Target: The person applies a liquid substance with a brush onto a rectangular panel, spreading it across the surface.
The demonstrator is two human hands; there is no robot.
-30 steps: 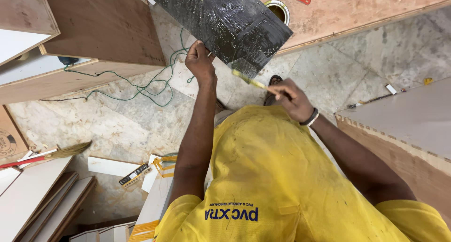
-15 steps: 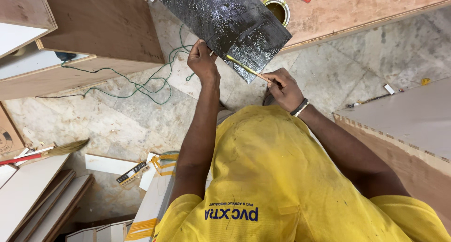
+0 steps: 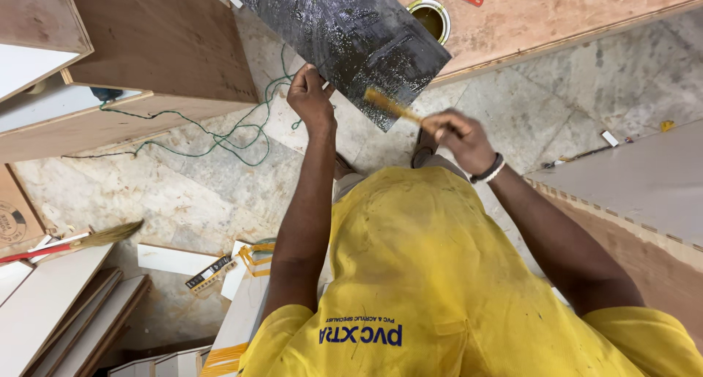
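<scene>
- The left hand (image 3: 311, 99) is gripping the near edge of a black, glossy rectangular panel (image 3: 344, 33), fingers curled over that edge and pinching it against the thumb.
- The panel is lying partly on the plywood bench (image 3: 556, 18) and is overhanging it toward the person, above the mottled stone floor (image 3: 183, 194); its long axis is running from the upper left down to the lower right corner.
- The right hand (image 3: 458, 139) is closing around the handle of a small yellow-handled brush (image 3: 392, 107), fingers pressed together on it (the hand is blurred, so the exact grip cannot be told).
- The brush is pointing up and left from the right hand, its bristle end touching the panel's wet-looking surface near the lower right corner.
- The panel is lying ahead of both hands; the left hand is already on it, and the right hand is reaching it only through the brush.
- An open round tin with a yellowish rim (image 3: 429, 18) is standing on the bench just beside the panel's right edge, beyond the brush hand.
- A tangled green cord (image 3: 242, 132) is trailing across the floor to the left of the left hand.
</scene>
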